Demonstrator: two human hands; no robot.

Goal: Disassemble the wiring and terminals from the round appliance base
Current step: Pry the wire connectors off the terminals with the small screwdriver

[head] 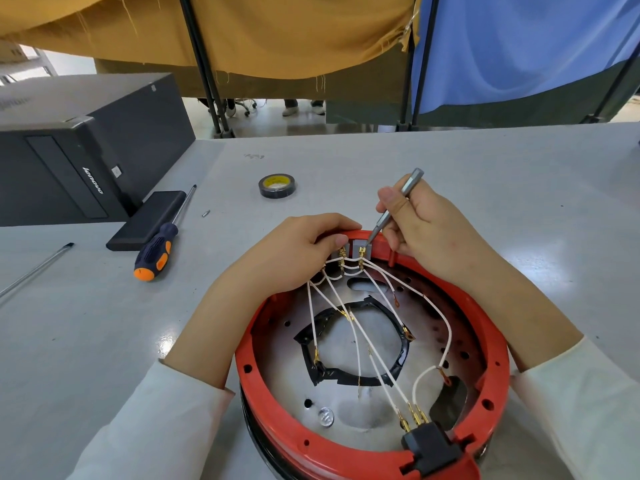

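- Step in hand, as I judge it: freeing the terminals at the far rim of the round red appliance base [277,424], which sits on the table [346,161].
- Left hand [294,247]: grip curled over the rim, fingertips pinching the left terminal block [341,252].
- Right hand [426,230]: grip pinched round a slim grey screwdriver [398,199], tip at the right terminal block [363,249].
- Next calls for levering gently, sparing the white wires [363,341].
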